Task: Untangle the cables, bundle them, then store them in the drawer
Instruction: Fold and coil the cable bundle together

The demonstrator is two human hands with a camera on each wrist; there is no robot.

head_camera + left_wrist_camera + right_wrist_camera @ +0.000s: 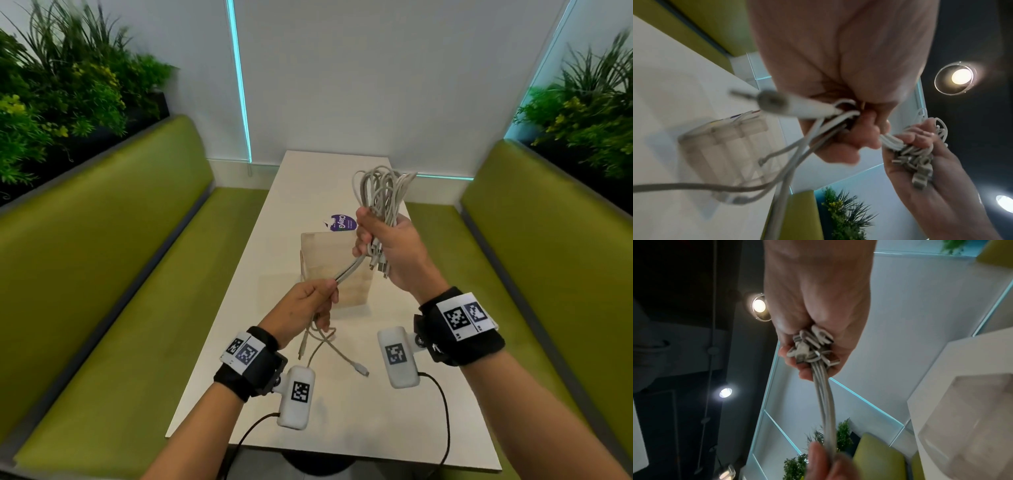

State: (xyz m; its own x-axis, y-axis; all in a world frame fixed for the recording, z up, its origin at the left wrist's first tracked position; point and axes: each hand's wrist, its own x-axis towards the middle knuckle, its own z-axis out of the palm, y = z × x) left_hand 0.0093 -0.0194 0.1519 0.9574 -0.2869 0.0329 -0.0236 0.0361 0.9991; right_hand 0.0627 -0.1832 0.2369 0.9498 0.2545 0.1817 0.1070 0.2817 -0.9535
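Right hand [394, 250] clenched round looped cables [382, 192] above table [428, 411] centre. Left hand [305, 305] pinches several strands; the blurred, seemingly clear drawer [329, 270] stands beneath.

Both forearms extend forward, each wrist wrapped in a black band. The right hand [390, 250] is raised higher, palm turned inward, fingers [809, 369] curled round a looped bundle of pale grey cables [383, 195]; the plug ends [813, 348] lie against its palm, below the fingers. The left hand [305, 305] sits lower, its thumb and fingertips [867, 129] pinching the strands that run taut to the right hand.
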